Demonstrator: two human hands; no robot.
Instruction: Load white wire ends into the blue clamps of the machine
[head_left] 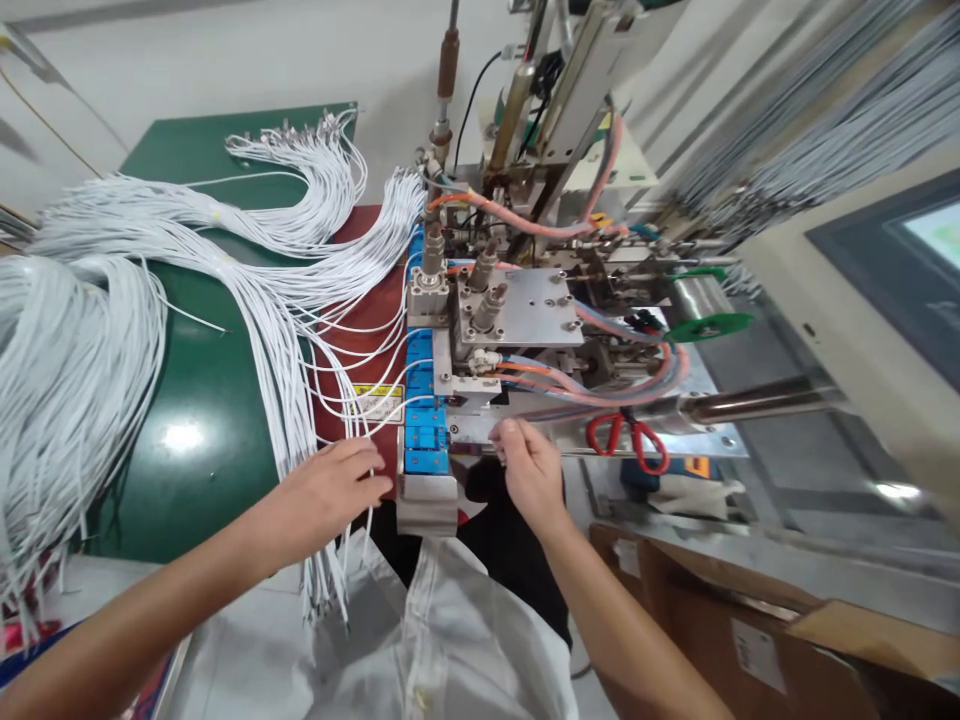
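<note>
My left hand (330, 492) reaches over the hanging white wires (281, 400), back of the hand up, with thumb and fingers apart. Its fingertips are just left of the row of blue clamp blocks (426, 437), and one wire passes beneath them. To the right of the blocks, my right hand (531, 470) is closed in a pinch beside a flat metal bar (472, 428). Whatever lies between those fingertips is too small to make out. Several white wires run from the bundle into the blue blocks of the machine (525, 305).
Red-handled scissors (637, 440) lie right of my right hand. A green-flanged wire spool (701, 305) sits behind them, with a screen (900, 240) at far right. Wire bundles cover the green table (202, 440) at left. A cardboard box (712, 610) stands below right.
</note>
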